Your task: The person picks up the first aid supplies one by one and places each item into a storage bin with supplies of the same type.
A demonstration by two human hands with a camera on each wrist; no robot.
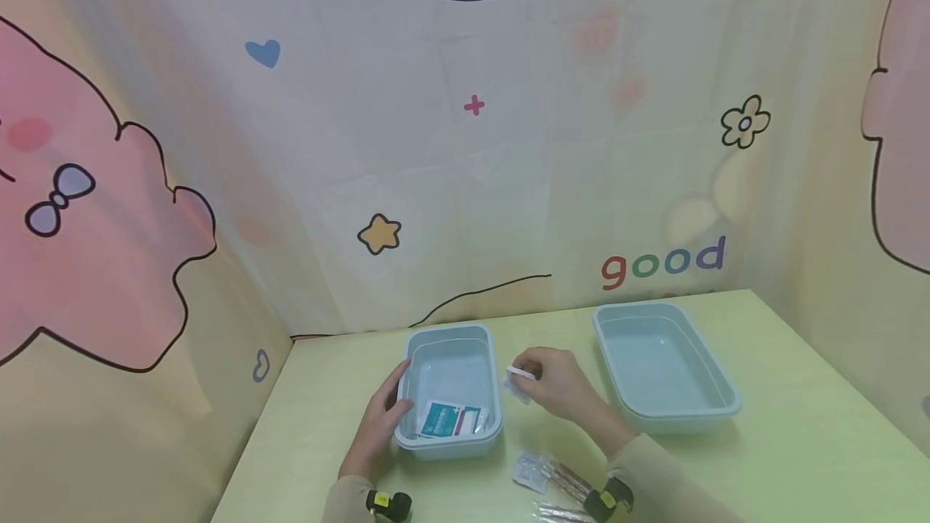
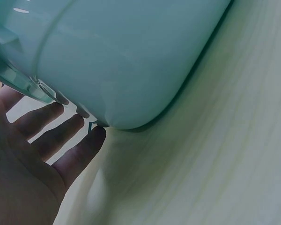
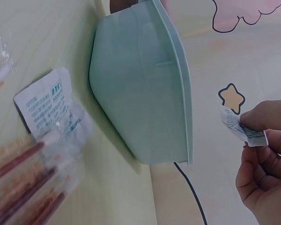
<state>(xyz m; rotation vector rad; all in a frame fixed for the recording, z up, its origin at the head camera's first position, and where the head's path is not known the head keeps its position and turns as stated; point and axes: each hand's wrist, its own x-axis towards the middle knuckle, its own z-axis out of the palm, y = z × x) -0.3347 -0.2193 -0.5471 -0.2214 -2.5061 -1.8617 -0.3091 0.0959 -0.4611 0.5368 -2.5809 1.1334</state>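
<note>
My left hand [image 1: 374,426] grips the left side of a light-blue plastic tub [image 1: 496,386], thumb over the rim and fingertips against the outer wall [image 2: 131,61]. Inside that tub lie a teal-and-white packet [image 1: 439,418] and something in clear wrap [image 1: 477,421]. To the tub's right, my right hand [image 1: 555,382] pinches a small white printed packet [image 3: 234,124] between thumb and fingers, held above the table. Another white packet with blue-green print [image 3: 44,101] rests on the table below, beside clear-wrapped sticks with reddish-brown shafts [image 3: 18,161].
A second light-blue tub [image 1: 661,370] stands at the right, beyond my right forearm. More clear-wrapped sticks [image 1: 559,513] lie at the table's near edge. Printed curtains [image 1: 450,184] stand behind the pale yellow-green table [image 1: 320,394] and along its sides.
</note>
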